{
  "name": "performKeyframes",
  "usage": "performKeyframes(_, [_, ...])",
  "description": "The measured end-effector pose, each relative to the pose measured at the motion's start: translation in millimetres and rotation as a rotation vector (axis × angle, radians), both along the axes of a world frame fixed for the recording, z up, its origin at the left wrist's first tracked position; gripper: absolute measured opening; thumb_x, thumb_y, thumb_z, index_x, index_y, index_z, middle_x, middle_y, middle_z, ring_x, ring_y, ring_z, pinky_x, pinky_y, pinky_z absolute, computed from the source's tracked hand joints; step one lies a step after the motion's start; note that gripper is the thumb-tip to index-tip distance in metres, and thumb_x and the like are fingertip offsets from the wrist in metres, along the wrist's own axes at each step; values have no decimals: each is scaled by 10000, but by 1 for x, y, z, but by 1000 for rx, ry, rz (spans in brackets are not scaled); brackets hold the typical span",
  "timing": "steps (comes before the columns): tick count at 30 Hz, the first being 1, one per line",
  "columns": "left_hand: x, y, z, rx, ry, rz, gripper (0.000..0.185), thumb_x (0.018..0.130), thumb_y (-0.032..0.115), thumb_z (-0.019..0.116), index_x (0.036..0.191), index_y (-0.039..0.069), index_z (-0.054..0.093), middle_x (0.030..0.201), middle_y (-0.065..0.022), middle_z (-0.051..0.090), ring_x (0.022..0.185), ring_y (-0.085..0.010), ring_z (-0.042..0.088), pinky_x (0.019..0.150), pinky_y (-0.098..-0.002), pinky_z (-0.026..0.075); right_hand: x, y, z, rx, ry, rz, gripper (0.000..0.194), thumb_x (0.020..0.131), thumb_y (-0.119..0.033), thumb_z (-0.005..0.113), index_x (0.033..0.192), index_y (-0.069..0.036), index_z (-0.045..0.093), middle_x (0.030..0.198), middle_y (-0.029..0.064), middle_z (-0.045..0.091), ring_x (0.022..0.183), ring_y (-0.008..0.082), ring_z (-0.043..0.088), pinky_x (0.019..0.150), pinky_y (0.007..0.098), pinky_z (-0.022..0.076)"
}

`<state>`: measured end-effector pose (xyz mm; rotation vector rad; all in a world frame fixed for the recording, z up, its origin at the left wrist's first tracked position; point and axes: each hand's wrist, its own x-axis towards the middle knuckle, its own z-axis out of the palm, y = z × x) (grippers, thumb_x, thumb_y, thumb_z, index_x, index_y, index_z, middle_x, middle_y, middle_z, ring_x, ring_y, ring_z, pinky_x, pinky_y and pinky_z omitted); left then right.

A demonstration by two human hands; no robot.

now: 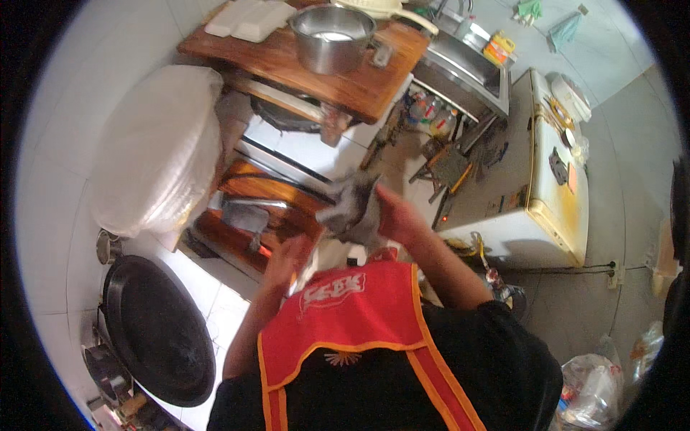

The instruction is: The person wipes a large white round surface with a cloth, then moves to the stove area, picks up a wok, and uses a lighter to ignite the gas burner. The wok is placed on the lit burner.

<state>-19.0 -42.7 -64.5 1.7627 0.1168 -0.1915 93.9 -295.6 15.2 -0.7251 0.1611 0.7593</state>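
Observation:
A crumpled grey cloth, blurred by motion, hangs in front of my red apron, gripped by my right hand at its right side. To the left, my left hand is raised over the edge of a reddish-brown wooden surface; its fingers are blurred, and whether it holds anything does not show. Another grey cloth lies on that wooden surface, beside a shiny metal strip.
Ahead stands a wooden table bearing a steel pot and white foam trays. A low folding stool and a white freezer are at right. A large black pan leans at lower left.

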Motion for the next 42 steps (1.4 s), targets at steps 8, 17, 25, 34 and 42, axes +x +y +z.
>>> performKeyframes(8, [129,-132,47,-855,127,-135,566,970,470,309,1295,15,401,1241,-108,531,1187,-229,465,984,-350,359,66,-110,-16,336,-106,-48,461,967,-363,362,1296,-54,455,1250,105,538,1112,250,535,970,418,416])
performKeyframes(17, [259,-269,95,-1074,235,39,281,933,130,490,1187,12,496,1146,-102,576,1057,-216,549,938,-356,414,141,-246,-21,24,28,33,711,851,-612,465,1303,-63,450,1226,107,556,1068,265,564,917,438,450])
performKeyframes(25, [343,-291,20,-965,295,171,261,936,185,496,1147,36,536,1107,-69,589,1015,-195,550,896,-346,429,223,-316,-65,-406,-177,270,426,802,-189,691,1170,-21,559,1023,53,633,908,164,594,813,303,486])
performKeyframes(34, [411,-305,-17,-340,502,-53,332,928,264,532,1137,13,591,1029,-60,626,891,-139,572,770,-267,469,373,-367,-20,-402,-42,-188,253,813,-92,629,1051,-19,584,954,75,642,832,207,637,729,360,535])
performKeyframes(42, [447,-291,-27,-207,455,345,131,823,142,596,780,37,532,696,-22,533,611,-110,509,552,-234,412,600,-352,-35,-354,-95,-200,243,793,-147,654,992,-28,582,904,97,634,802,245,635,687,408,533])
